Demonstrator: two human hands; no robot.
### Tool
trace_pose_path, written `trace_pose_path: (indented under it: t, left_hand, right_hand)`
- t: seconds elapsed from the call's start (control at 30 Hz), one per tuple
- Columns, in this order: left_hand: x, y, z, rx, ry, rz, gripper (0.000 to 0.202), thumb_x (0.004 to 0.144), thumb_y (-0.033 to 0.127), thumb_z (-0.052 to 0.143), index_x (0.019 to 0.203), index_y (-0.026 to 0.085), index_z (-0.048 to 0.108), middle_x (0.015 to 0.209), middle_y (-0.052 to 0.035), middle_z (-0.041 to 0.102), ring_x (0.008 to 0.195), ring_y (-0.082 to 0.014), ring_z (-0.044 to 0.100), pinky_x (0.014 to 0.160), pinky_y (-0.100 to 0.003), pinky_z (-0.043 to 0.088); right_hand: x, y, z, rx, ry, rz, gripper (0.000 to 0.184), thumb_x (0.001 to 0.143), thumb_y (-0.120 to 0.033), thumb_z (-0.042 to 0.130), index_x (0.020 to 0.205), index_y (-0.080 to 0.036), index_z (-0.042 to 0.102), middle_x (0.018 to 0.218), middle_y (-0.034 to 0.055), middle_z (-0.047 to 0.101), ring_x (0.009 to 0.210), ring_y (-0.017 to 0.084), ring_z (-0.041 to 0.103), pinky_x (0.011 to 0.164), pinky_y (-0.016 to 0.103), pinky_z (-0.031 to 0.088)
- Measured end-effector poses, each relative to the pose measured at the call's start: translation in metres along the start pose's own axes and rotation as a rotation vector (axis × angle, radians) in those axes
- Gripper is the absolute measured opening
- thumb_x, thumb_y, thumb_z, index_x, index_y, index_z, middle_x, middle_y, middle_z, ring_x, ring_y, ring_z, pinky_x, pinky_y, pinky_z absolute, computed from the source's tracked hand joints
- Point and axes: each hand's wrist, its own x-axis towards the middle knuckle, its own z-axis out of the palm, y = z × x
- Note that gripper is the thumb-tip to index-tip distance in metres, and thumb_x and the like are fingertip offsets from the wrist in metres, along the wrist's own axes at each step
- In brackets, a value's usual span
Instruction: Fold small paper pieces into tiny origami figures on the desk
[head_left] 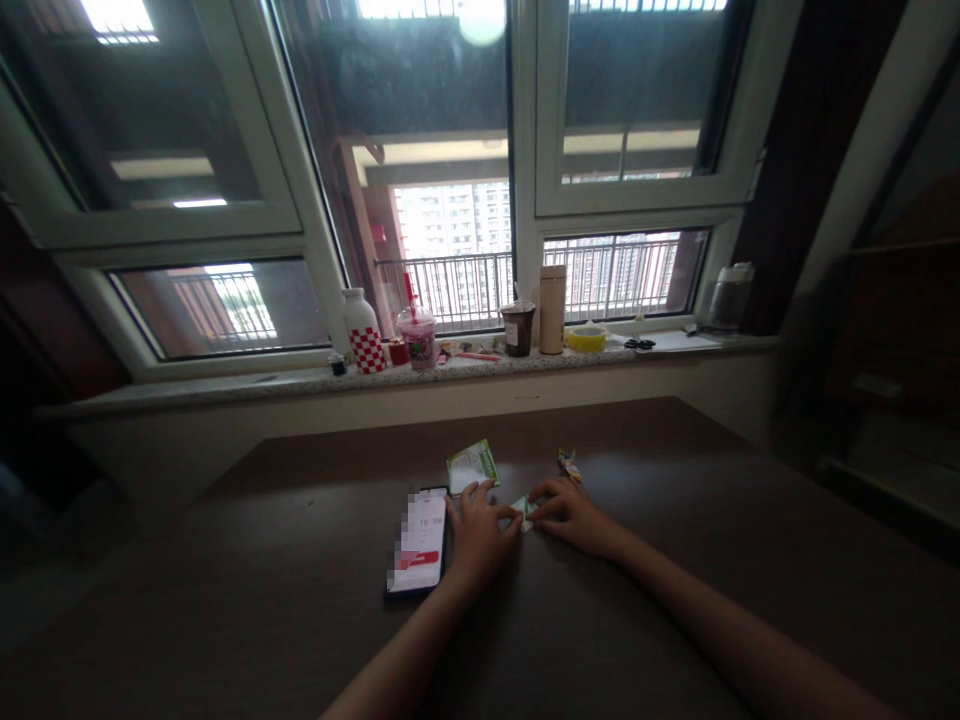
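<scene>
Both my hands rest on a dark brown table (pixel 675 600), pinching a small folded green-and-white piece of paper (pixel 524 511) between them. My left hand (pixel 475 528) holds its left side with thumb and fingers closed on it. My right hand (pixel 571 512) grips its right side. A green-and-white paper sheet (pixel 472 465) lies flat just beyond my left hand. A phone (pixel 419 548) with a lit screen lies flat to the left of my left hand. A small coloured wrapper (pixel 568 463) lies just beyond my right hand.
A stone windowsill (pixel 225 380) runs behind the table, with a red-checked bottle (pixel 364 333), a pink drink cup (pixel 418 336), a dark cup (pixel 517 327), a tall beige flask (pixel 553 308), a yellow tape roll (pixel 586 338), scissors (pixel 639 343) and a kettle (pixel 730 295). Large windows stand above it.
</scene>
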Motion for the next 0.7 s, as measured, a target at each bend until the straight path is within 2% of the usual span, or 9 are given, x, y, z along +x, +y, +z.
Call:
trace_pose_path:
  t: [0.27,0.7]
  left_hand:
    - [0.0048,0.0010,0.0058,-0.026,0.076,-0.021,0.011,0.079,0.034,0.067,0.083,0.033,0.078,0.138,-0.0054,0.053,0.133,-0.0306,0.036,0.114,-0.060,0.008]
    - [0.0061,0.0001,0.0053,-0.061,0.048,-0.051,0.012,0.077,0.038,0.068,0.083,0.033,0.077,0.140,-0.0018,0.052,0.133,-0.0287,0.037,0.115,-0.056,0.009]
  right_hand:
    - [0.0017,-0.0005,-0.0002,0.031,-0.001,0.012,0.014,0.084,-0.034,0.067,0.092,-0.028,0.077,0.105,0.0059,0.066,0.109,0.024,0.053,0.100,0.041,0.034]
    - [0.0049,0.0029,0.0032,0.042,-0.004,0.008,0.014,0.087,-0.031,0.063,0.090,-0.027,0.077,0.096,0.0050,0.067,0.105,0.024,0.052,0.098,0.040,0.034]
